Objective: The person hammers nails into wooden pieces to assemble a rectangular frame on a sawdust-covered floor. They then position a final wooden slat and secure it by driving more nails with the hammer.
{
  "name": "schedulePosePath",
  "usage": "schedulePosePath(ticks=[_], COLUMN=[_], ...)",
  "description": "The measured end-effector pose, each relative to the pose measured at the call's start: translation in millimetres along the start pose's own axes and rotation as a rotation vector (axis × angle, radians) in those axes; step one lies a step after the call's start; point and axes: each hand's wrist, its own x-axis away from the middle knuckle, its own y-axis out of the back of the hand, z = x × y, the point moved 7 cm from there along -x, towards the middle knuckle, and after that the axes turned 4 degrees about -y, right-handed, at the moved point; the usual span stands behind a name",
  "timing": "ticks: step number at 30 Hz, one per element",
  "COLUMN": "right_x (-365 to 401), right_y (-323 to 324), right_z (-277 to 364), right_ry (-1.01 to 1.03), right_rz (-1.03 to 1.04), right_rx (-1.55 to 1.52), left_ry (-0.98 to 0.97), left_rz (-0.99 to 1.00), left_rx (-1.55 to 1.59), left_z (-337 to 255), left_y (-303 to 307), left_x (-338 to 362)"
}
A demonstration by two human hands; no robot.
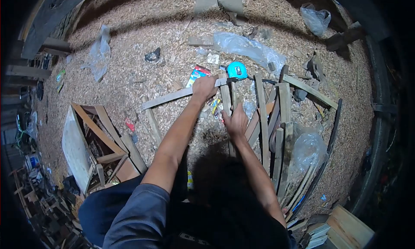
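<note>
My left hand (204,87) presses down on a long thin wooden slat (168,98) that lies crosswise on the sawdust floor. My right hand (235,121) grips an upright-lying wooden strip (225,98) just below where it crosses the slat. A turquoise tape measure (237,70) sits right beyond the slat's end, near my left hand. Whether my right hand also holds a small tool is hidden by the fingers.
A pile of wooden strips (276,128) lies to the right, with clear plastic bags (307,149) among them. A small wooden stool frame (101,145) stands at the left. Colourful wrappers (196,74) and scraps litter the wood shavings (142,24). Stacked boards (341,231) sit bottom right.
</note>
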Motion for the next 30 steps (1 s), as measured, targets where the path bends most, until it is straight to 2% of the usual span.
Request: schedulePosePath(ticks=[4, 6, 11, 17, 22, 30], right_x=[-3, -2, -2, -1, 0, 2], right_y=[-3, -3, 0, 6, 7, 13], right_z=[5, 2, 6, 10, 11, 5], right_ry=[0.047, -0.036, -0.063, -0.058, -0.021, -0.060], right_rz=[0.019, 0.057, 0.069, 0.041, 0.026, 0.009], right_rx=[-0.001, 0.047, 0.044, 0.017, 0.005, 0.010], left_ry=[0.026, 0.020, 0.015, -0.011, 0.040, -0.010], left_rz=[0.007, 0.000, -0.029, -0.025, 0.008, 0.013], left_rx=[-0.014, 0.017, 0.019, 0.020, 0.037, 0.094], left_z=[4, 4, 13, 11, 14, 12], left_y=[1, 1, -4, -8, -9, -3], left_x=[0, -2, -11, -7, -9, -5])
